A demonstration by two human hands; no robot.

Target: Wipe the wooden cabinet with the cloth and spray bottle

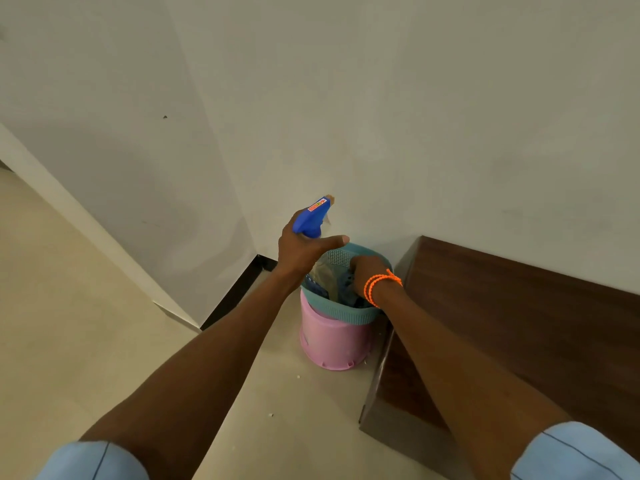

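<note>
Two light-blue sleeves (93,460) are framing the bottom edge, one on each forearm, and both arms are reaching forward and down. Of the task's things, one spray bottle (313,218) is showing, only its blue trigger head visible above the left hand (304,249), which is gripping its neck with the thumb stretched out to the right. One right hand (369,271), wearing coiled orange bands (379,285) at the wrist, is dipping into a teal mesh basket (349,315); its fingers are curling onto dark blue fabric (346,284) that may be the cloth, though whether they are actually pinching it cannot be told. That single basket is sitting in the mouth of one pink bucket (332,344), which is standing on the pale tiled floor (86,323). One dark wooden cabinet (519,323) is lying just beside the bucket on the right, its top running back along the off-white wall (415,116). A wall corner is jutting out at left, with a black skirting strip (239,292) at its foot. Small white crumbs (270,415) are dotting the floor near the bucket.
</note>
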